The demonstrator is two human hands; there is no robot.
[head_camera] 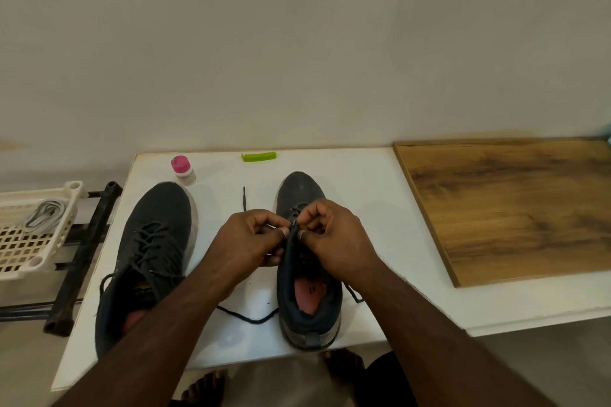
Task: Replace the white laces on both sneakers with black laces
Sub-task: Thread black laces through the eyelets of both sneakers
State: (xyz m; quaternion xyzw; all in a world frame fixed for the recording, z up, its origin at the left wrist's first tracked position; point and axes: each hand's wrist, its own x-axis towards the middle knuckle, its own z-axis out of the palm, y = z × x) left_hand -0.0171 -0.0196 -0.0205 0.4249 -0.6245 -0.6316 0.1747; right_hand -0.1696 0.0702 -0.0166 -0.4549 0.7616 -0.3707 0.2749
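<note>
Two dark sneakers stand toes-away on the white table [363,182]. The left sneaker [155,241] carries black laces through its eyelets. Over the right sneaker [305,304] both hands meet at the tongue. My left hand [251,238] pinches the black lace [246,317] at the left eyelet row. My right hand [330,235] pinches the shoe's edge or the lace just beside it; which one is hidden by the fingers. Loose black lace trails on the table between the shoes and to the right of the heel. White laces [44,213] lie in a cream basket.
The cream plastic basket [23,254] sits on a dark rack [82,258] left of the table. A pink-capped bottle [182,169] and a green clip [258,156] lie near the table's far edge. A wooden board [512,205] covers the right side.
</note>
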